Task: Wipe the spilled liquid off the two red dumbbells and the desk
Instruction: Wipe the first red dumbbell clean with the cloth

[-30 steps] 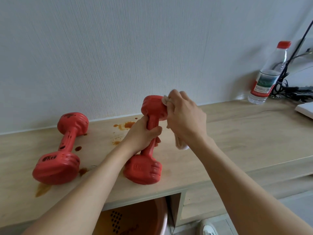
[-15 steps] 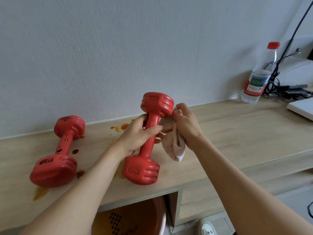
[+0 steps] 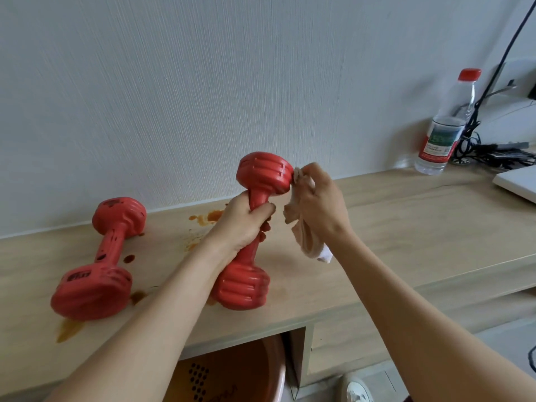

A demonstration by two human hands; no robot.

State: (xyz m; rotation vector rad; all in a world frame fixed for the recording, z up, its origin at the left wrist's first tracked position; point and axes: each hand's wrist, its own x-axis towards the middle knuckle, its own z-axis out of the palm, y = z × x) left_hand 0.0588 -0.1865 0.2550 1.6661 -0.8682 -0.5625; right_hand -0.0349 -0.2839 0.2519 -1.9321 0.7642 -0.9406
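Note:
One red dumbbell (image 3: pixel 262 175) stands tilted on its lower head on the wooden desk (image 3: pixel 406 227). My left hand (image 3: pixel 240 224) grips its handle. My right hand (image 3: pixel 319 201) holds a stained pale cloth (image 3: pixel 307 242) and presses it against the right side of the upper head. A second red dumbbell (image 3: pixel 98 259) lies flat on the desk to the left, untouched, with dark drops on its handle. Brown-orange spilled liquid (image 3: pixel 208 217) marks the desk near the wall, and more spilled liquid (image 3: pixel 68 329) lies under the second dumbbell's near head.
A clear water bottle (image 3: pixel 443 126) with a red cap stands at the back right, beside black cables (image 3: pixel 487 152). A white flat object (image 3: pixel 519 181) lies at the right edge. Under the desk sits a brown basin (image 3: pixel 232 378). A shoe (image 3: pixel 355 388) shows on the floor.
My right hand has moved the cloth from beside the handle back up against the upper head of the held dumbbell. The dumbbell leans a little further left.

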